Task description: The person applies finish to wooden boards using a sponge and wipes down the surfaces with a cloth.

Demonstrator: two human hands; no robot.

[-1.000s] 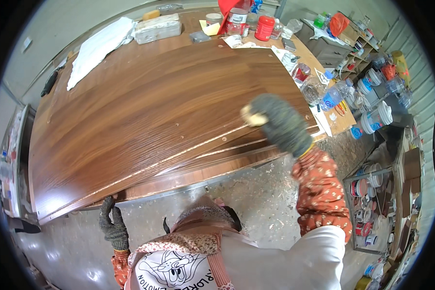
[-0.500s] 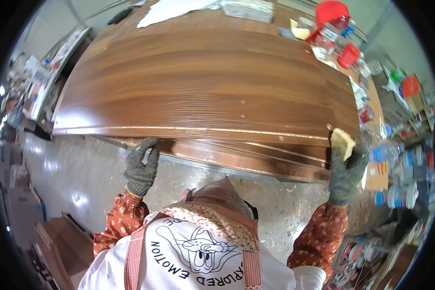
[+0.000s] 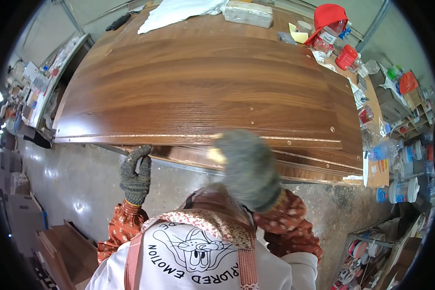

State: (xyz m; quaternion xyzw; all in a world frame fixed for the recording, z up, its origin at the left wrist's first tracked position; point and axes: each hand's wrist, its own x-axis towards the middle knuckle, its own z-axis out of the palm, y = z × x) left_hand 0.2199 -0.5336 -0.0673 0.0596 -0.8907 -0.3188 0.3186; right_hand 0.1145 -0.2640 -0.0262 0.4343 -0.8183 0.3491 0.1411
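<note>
1. The right hand [image 3: 251,169], gloved in grey, is blurred over the middle of the desk's front edge; its separate fingers cannot be made out. Its grip is closed on a yellow sponge [image 3: 216,153], partly covered by the glove. Whether the sponge touches wood is unclear.
2. The left hand [image 3: 136,176] is at the front edge, left of the middle, fingertips against the wood. I cannot tell whether its grip pinches anything.
3. The brown panel [image 3: 203,92] spans most of the desk [image 3: 379,169]; the right hand hides part of its pale front line. Lower boards [image 3: 299,170] show beneath it, mostly covered.
4. Along the far edge, a white cloth [image 3: 179,14] is cut off by the rim of the view; a pale block [image 3: 249,13] lies just beside it.
5. Bottles [image 3: 385,150] crowd the right edge. The panel's broad width separates both hands from the far-edge things; grey floor [image 3: 174,181] shows between the hands.
</note>
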